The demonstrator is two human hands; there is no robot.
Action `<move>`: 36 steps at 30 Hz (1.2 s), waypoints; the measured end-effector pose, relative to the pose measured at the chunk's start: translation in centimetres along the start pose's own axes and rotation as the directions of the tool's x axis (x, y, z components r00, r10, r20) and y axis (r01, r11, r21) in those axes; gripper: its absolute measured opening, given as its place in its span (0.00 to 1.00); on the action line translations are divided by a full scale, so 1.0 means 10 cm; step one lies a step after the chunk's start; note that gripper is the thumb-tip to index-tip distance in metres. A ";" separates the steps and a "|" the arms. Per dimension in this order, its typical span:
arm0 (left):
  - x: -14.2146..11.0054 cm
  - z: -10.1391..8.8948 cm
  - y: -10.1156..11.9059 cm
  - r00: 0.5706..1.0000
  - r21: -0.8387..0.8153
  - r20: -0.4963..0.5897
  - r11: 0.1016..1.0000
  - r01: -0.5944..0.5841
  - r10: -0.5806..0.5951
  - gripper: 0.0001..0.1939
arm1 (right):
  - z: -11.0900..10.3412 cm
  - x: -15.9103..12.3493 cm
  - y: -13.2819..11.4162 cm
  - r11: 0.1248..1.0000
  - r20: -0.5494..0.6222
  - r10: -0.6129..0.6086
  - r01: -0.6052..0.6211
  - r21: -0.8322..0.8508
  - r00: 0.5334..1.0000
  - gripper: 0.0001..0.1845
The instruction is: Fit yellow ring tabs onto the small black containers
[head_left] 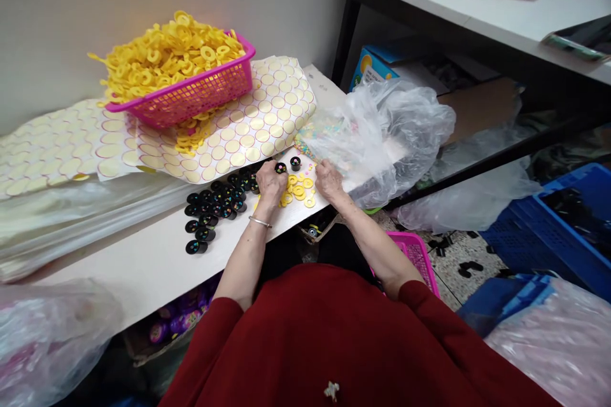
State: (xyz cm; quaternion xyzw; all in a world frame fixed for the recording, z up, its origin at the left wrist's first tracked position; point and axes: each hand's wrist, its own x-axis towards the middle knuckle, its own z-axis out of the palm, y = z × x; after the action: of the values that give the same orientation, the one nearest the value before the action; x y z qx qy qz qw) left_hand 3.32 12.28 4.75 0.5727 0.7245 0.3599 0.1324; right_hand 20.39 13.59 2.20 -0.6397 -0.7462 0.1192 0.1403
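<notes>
My left hand point(271, 186), with a bangle at its wrist, is closed around a small black cup point(280, 168) that has coloured bits inside. Another black cup point(295, 163) stands just beyond, between my hands. My right hand point(328, 179) has its fingers pinched together beside a few tiny coloured pieces; what they hold is hidden. Flat yellow rings point(299, 191) lie on the white table point(157, 261) between the hands. To the left, several filled black cups point(217, 200) are grouped in rows.
A pink basket point(191, 94) heaped with yellow rings rests on sticker sheets point(238, 146) at the back. Clear plastic bags point(396, 133) bulge beyond my right hand. A higher table point(458, 3) is at right, with a blue crate point(554, 229) on the floor.
</notes>
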 end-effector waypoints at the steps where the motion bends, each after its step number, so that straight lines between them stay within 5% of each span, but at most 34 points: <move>1: 0.04 0.04 0.02 1.000 0.040 -0.007 0.999 -0.012 0.012 0.06 | 0.00 0.00 0.00 1.000 0.011 0.008 -0.007 -0.021 1.000 0.16; 17: 0.24 0.29 0.11 0.990 0.132 0.139 0.991 0.008 -0.026 0.08 | 0.15 -0.09 0.17 0.994 -0.105 -0.101 0.105 0.033 0.989 0.11; 25: 0.14 -0.05 -0.01 0.967 -0.028 0.053 0.969 -0.246 0.248 0.03 | 0.06 -0.15 0.15 0.984 -0.054 -0.168 0.171 0.042 0.984 0.12; 29: 0.08 -0.26 -0.17 0.963 -0.001 -0.052 0.965 -0.264 0.264 0.04 | 0.10 -0.16 0.18 0.973 -0.128 -0.175 0.192 0.130 0.976 0.11; 36: -0.02 -0.30 -0.12 0.975 0.376 0.198 0.910 -0.174 0.104 0.04 | 0.20 -0.15 0.23 0.961 -0.189 -0.190 0.222 0.164 0.963 0.09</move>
State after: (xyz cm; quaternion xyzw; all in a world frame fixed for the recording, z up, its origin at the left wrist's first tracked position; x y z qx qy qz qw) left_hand 0.71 10.85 6.06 0.6671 0.7245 0.1654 0.0522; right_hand 22.02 12.51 -0.60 -0.5506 -0.7799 0.1167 0.2739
